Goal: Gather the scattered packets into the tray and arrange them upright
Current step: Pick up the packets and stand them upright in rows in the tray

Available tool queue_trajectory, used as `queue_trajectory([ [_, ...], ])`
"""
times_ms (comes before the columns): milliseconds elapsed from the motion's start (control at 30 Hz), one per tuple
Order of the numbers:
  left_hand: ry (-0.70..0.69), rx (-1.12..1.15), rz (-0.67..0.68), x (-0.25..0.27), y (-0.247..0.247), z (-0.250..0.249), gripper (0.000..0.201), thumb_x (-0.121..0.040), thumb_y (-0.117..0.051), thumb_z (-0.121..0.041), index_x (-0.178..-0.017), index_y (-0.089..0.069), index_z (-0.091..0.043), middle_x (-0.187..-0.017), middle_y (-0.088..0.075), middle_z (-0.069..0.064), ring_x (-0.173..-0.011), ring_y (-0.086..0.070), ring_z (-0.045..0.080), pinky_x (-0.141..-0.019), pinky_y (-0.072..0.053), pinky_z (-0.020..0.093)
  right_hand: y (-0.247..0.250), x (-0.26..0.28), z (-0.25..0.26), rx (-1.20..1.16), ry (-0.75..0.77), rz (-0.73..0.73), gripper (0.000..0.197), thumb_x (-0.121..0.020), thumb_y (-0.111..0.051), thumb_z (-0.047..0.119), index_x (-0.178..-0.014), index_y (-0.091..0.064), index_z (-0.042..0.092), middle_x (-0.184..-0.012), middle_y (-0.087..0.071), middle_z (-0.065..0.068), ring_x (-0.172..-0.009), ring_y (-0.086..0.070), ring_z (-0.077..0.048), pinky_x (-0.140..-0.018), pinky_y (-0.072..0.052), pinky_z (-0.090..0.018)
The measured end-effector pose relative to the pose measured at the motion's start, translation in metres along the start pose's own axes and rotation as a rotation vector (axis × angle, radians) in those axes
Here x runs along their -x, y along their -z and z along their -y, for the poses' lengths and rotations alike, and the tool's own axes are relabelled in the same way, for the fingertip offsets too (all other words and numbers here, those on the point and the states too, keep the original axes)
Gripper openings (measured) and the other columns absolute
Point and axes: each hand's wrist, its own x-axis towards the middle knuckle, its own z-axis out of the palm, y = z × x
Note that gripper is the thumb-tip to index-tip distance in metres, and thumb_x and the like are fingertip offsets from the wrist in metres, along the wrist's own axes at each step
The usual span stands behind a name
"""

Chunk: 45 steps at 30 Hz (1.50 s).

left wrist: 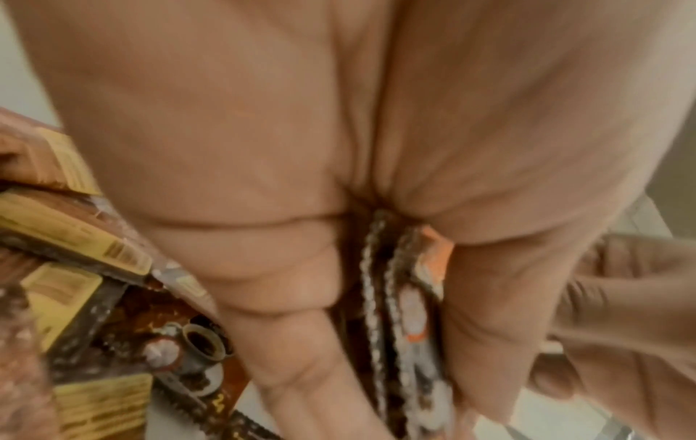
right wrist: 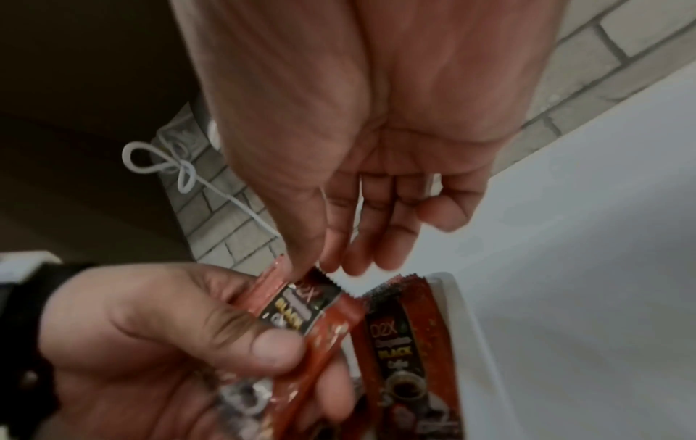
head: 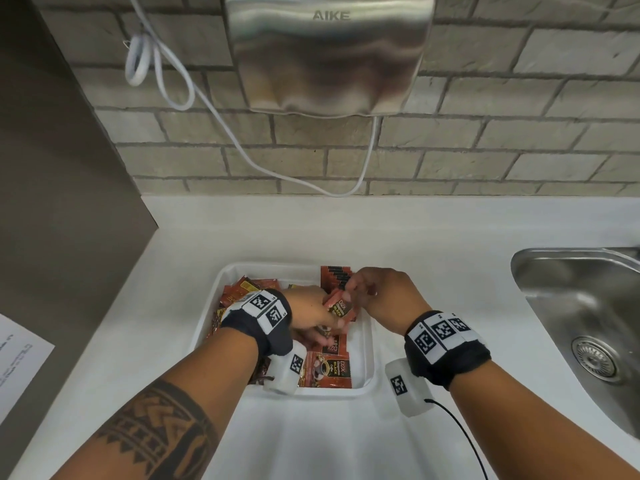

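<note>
While pinching at the top edge of the held packets: right fingertips (right wrist: 331, 259), thumb and forefinger closed on that edge, other fingers loosely extended beside them.
Right hand (head: 384, 296): over the tray's far right part, palm down.
Left fingers (right wrist: 278, 346): curled round a small bundle of packets, thumb pressed across the front one.
Left hand (head: 308, 313): over the tray's middle, just beside the right hand.
Held packets (head: 341, 308): red sachets with a black label, gripped tilted, top ends toward the right hand; serrated edges seen between palm and fingers from the left wrist (left wrist: 399, 297).
Upright packets (head: 336, 277): a row standing on edge against the tray's far right wall.
Loose packets (head: 329, 370): lying flat and overlapping in the tray's left and near parts.
Tray (head: 367, 344): white, on the white counter (head: 311, 438).
Sink (head: 581, 317): steel, well apart on the right.
Hand dryer (head: 329, 53): on the brick wall, white cord (head: 221, 123) hanging below.
</note>
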Motion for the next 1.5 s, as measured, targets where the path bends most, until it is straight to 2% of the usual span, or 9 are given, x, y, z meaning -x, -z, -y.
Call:
queue_trajectory([
  [100,-0.131,0.16,0.0,0.01,-0.001,-0.002,0.013,-0.095,-0.068,-0.015,-0.106,-0.067,-0.01,-0.101,-0.074,0.004,-0.086,-0.075,0.013,-0.075,-0.062,0.03,0.0,0.001,0.0,-0.1,-0.036,0.064,0.012,-0.085,-0.075,0.028,-0.094,-0.067,0.029,-0.089,-0.069,0.012,-0.084,-0.062,-0.004,-0.068,-0.041,-0.014],
  [300,-0.238,0.152,-0.114,0.018,-0.001,-0.004,0.029,-0.095,-0.067,-0.022,-0.12,-0.064,-0.008,-0.095,-0.072,0.01,-0.081,-0.072,0.014,-0.055,-0.057,0.019,0.007,-0.005,0.0,-0.286,-0.1,-0.059,0.014,-0.078,-0.083,0.019,-0.085,-0.072,0.024,-0.086,-0.074,0.001,-0.078,-0.067,-0.011,-0.071,-0.048,-0.02],
  [533,-0.364,0.282,-0.292,0.006,0.004,0.005,0.032,-0.088,-0.076,-0.023,-0.116,-0.072,-0.009,-0.1,-0.076,0.014,-0.09,-0.075,0.023,-0.077,-0.062,0.029,0.007,-0.008,0.005,-0.438,-0.111,-0.123,0.011,-0.082,-0.081,0.02,-0.085,-0.072,0.015,-0.072,-0.069,0.004,-0.067,-0.063,-0.01,-0.066,-0.047,-0.021],
  [667,-0.213,0.053,-0.305,0.009,0.01,0.008,0.037,-0.086,-0.075,-0.044,-0.099,-0.073,-0.009,-0.08,-0.076,0.007,-0.069,-0.072,0.018,-0.074,-0.062,0.034,0.007,-0.011,0.006,-0.321,-0.113,-0.15,0.008,-0.084,-0.079,0.021,-0.084,-0.072,0.019,-0.079,-0.071,0.005,-0.071,-0.063,-0.008,-0.063,-0.045,-0.014],
  [833,0.158,-0.464,-0.268,0.013,0.018,0.005,0.043,-0.09,-0.067,-0.054,-0.092,-0.07,-0.011,-0.073,-0.071,0.007,-0.048,-0.059,0.014,-0.048,-0.048,0.02,0.01,-0.015,0.004,0.033,-0.126,-0.066,0.005,-0.091,-0.069,0.022,-0.086,-0.071,0.022,-0.074,-0.059,0.015,-0.067,-0.054,0.001,-0.054,-0.036,-0.005],
  [933,0.131,-0.453,-0.185,0.004,0.015,0.007,0.046,-0.09,-0.066,-0.055,-0.108,-0.07,-0.012,-0.077,-0.072,0.009,-0.052,-0.062,0.013,-0.047,-0.047,0.019,0.001,-0.016,-0.002,0.161,-0.123,-0.092,0.01,-0.091,-0.067,0.024,-0.083,-0.072,0.026,-0.099,-0.058,0.003,-0.096,-0.052,-0.014,-0.077,-0.041,-0.021],
  [1033,0.053,-0.434,-0.116,-0.006,0.003,0.004,0.05,-0.088,-0.067,-0.058,-0.098,-0.068,-0.009,-0.071,-0.071,0.003,-0.048,-0.059,0.011,-0.043,-0.044,0.018,-0.007,-0.02,-0.003,0.193,-0.158,-0.082,0.013,-0.089,-0.066,0.023,-0.08,-0.074,0.027,-0.109,-0.059,-0.001,-0.111,-0.049,-0.019,-0.082,-0.04,-0.027],
  [1267,0.084,-0.52,-0.081,-0.023,-0.008,-0.005,0.065,-0.085,-0.063,-0.065,-0.104,-0.073,-0.004,-0.076,-0.072,0.005,-0.061,-0.061,0.019,-0.062,-0.049,0.025,-0.024,-0.034,-0.008,0.203,-0.246,-0.042,0.008,-0.076,-0.072,0.023,-0.075,-0.073,0.031,-0.103,-0.066,-0.001,-0.095,-0.06,-0.016,-0.084,-0.055,-0.031],
  [1500,0.09,-0.507,-0.087,-0.027,-0.009,-0.007,0.057,-0.089,-0.064,-0.058,-0.106,-0.072,-0.004,-0.079,-0.07,0.004,-0.057,-0.06,0.016,-0.053,-0.046,0.02,-0.016,-0.028,-0.012,0.232,-0.172,-0.031,0.013,-0.083,-0.075,0.023,-0.084,-0.065,0.031,-0.106,-0.047,0.003,-0.096,-0.047,-0.014,-0.083,-0.046,-0.029],
])
